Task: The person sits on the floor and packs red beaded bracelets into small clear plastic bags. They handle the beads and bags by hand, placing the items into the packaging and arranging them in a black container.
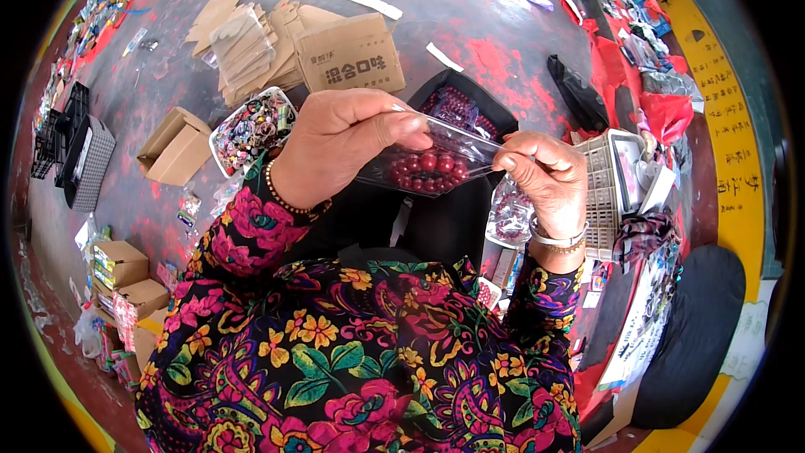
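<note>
Between my hands a clear plastic bag [465,144] is stretched out, with a dark red bead bracelet [429,169] lying inside it. My left hand [340,141] pinches the bag's upper left edge between thumb and fingers. At the bag's right end, my right hand [549,176] grips the corner with thumb and forefinger. Just beyond the bag stands a black bin [496,107] holding purple beaded pieces in clear wrapping. Left of my left hand is a white basket [216,149] full of colourful hair ties and trinkets.
Flattened cardboard [352,54] is stacked ahead on the floor, near an open brown box [174,147]. A white plastic crate [597,201] stands at right, and a tray with bagged beads [510,210] sits beside my right wrist. Small boxes [126,264] crowd the left; a black cushion [692,335] lies at lower right.
</note>
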The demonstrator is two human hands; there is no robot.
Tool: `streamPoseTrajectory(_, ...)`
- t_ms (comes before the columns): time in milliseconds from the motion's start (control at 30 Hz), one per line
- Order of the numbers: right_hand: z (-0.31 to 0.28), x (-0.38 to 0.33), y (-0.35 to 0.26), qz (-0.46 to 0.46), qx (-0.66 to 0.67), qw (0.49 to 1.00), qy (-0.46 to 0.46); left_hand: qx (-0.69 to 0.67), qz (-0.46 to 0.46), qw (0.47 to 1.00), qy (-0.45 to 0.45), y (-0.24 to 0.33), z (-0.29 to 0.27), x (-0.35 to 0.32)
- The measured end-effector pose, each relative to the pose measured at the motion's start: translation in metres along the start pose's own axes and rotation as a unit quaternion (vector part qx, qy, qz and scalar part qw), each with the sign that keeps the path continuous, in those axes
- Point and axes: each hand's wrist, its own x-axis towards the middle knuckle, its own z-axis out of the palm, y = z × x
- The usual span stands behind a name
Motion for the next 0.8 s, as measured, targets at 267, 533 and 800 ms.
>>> streamPoseTrajectory(267, 0.0, -0.002, 0.001, 0.023, 0.06, 0.998, 0.022, 0.029, 0.036, 0.999, 0.002, 0.002, 0.004, -0.003)
streamPoseTrajectory(533, -0.003, -0.006, 0.03, -0.017, 0.238, 0.962, 0.13, -0.05, -0.049, 0.996, 0.055, 0.005, -0.002, -0.005)
streamPoseTrajectory(800, 0.035, -0.003, 0.019, 0.031, 0.327, 0.944, 0.038, -0.079, -0.07, 0.993, 0.049, 0.001, 0.0, -0.003)
